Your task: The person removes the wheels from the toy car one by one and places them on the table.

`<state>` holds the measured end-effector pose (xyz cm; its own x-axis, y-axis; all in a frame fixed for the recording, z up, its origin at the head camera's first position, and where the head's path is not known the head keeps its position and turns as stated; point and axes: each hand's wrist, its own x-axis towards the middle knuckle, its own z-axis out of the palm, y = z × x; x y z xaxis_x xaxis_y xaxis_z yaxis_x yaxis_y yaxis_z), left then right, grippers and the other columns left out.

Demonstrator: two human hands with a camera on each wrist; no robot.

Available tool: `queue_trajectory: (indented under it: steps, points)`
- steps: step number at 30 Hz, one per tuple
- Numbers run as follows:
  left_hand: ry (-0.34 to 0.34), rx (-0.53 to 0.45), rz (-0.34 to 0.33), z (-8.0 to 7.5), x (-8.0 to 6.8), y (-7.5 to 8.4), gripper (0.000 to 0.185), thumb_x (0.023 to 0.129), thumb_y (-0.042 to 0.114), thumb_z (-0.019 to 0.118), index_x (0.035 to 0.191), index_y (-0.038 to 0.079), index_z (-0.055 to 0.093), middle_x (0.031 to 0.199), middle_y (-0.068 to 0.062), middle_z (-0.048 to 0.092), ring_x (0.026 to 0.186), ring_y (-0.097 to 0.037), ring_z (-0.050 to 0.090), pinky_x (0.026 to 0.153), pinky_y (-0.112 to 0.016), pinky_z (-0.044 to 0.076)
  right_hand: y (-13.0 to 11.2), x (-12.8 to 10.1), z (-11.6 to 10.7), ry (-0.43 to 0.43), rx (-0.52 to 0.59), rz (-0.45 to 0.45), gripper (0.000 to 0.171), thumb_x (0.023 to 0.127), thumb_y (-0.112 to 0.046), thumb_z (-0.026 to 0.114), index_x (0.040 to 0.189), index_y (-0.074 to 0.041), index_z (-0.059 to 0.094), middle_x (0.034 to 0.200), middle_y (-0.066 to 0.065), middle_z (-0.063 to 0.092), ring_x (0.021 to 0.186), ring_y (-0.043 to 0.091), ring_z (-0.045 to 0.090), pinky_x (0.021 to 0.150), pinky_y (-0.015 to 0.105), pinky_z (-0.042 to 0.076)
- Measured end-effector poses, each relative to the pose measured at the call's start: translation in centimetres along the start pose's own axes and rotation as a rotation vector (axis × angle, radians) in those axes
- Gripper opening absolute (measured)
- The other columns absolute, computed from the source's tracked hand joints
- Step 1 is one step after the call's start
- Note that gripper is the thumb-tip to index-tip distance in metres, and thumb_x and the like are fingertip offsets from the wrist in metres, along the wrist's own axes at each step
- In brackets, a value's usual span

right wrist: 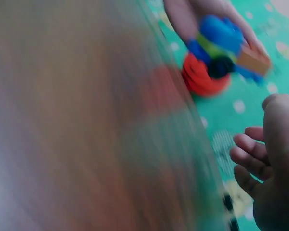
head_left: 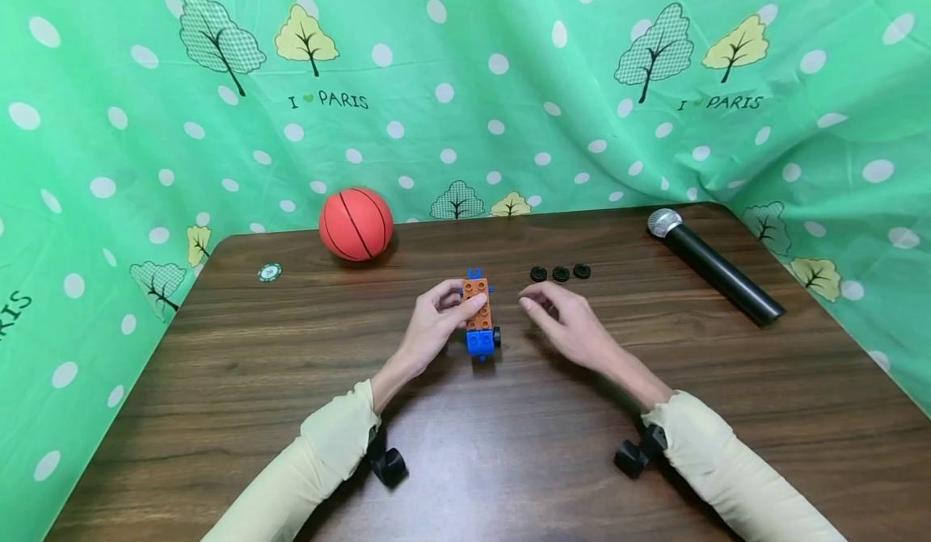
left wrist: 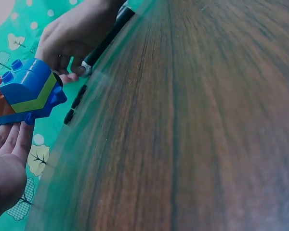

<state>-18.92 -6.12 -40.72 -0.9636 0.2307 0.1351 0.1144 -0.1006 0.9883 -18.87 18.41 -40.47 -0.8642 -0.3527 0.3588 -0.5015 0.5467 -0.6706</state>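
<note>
A toy car of orange and blue bricks (head_left: 478,316) stands on the brown table (head_left: 291,380), with one black wheel (head_left: 498,336) on its right side. My left hand (head_left: 465,304) grips the car from the left, thumb and fingers around the orange part. In the left wrist view the blue brick with a green stripe (left wrist: 31,91) sits above my fingers (left wrist: 9,139). My right hand (head_left: 534,304) hovers just right of the car, fingers loosely curled and holding nothing. Three loose black wheels (head_left: 560,272) lie just beyond it. The right wrist view is blurred but shows the car (right wrist: 226,45).
An orange ball (head_left: 355,224) rests at the back left of the table. A black microphone (head_left: 716,266) lies at the back right. A small green chip (head_left: 269,271) lies near the left edge. Green dotted cloth (head_left: 465,81) hangs behind.
</note>
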Motion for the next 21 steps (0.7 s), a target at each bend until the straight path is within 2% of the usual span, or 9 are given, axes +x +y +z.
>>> queue_trajectory:
  steps: [6, 9, 14, 19, 21]
  points:
    - [0.008, -0.012, 0.008, 0.2, 0.1, 0.1, 0.033, 0.098, 0.013, 0.069, 0.126, -0.005, 0.063, 0.102, -0.013, 0.074, 0.085, -0.012, 0.069, 0.074, -0.027, 0.057, -2.5, -0.9, 2.3, -0.147, 0.285, 0.123, 0.034, 0.114, -0.021, 0.041, 0.121, 0.003, 0.064, 0.087, 0.009, 0.066, 0.077, 0.024, 0.065, 0.066, 0.034, 0.056]
    - [0.01, -0.022, 0.016, 0.3, 0.0, 0.1, 0.033, 0.099, 0.012, 0.068, 0.127, -0.005, 0.063, 0.103, -0.014, 0.074, 0.085, -0.012, 0.069, 0.074, -0.028, 0.057, -3.1, -1.1, 3.2, -0.179, 0.361, 0.17, 0.036, 0.114, -0.023, 0.04, 0.118, 0.004, 0.063, 0.085, 0.01, 0.065, 0.075, 0.025, 0.064, 0.066, 0.034, 0.057]
    - [0.015, -0.028, 0.025, 0.5, 0.0, -0.1, 0.034, 0.099, 0.013, 0.068, 0.127, -0.005, 0.063, 0.104, -0.014, 0.074, 0.086, -0.011, 0.069, 0.074, -0.027, 0.057, -3.7, -1.4, 4.0, -0.153, 0.363, 0.182, 0.031, 0.113, -0.022, 0.043, 0.108, 0.001, 0.063, 0.08, 0.006, 0.062, 0.071, 0.02, 0.058, 0.064, 0.03, 0.052]
    - [0.033, -0.038, 0.044, 0.6, 0.1, -0.1, 0.035, 0.098, 0.015, 0.068, 0.128, -0.004, 0.063, 0.106, -0.014, 0.074, 0.088, -0.012, 0.069, 0.075, -0.026, 0.056, -3.9, -1.4, 4.6, -0.098, 0.458, 0.194, 0.026, 0.113, -0.016, 0.043, 0.105, 0.002, 0.059, 0.08, 0.007, 0.056, 0.071, 0.016, 0.054, 0.063, 0.027, 0.049]
    - [0.029, -0.051, 0.044, 0.6, 0.1, 0.0, 0.037, 0.098, 0.015, 0.069, 0.129, -0.004, 0.062, 0.109, -0.015, 0.073, 0.092, -0.014, 0.07, 0.079, -0.028, 0.057, -4.0, -1.4, 4.7, -0.07, 0.492, 0.202, 0.025, 0.113, -0.014, 0.043, 0.105, 0.003, 0.059, 0.08, 0.008, 0.056, 0.071, 0.015, 0.054, 0.063, 0.026, 0.049]
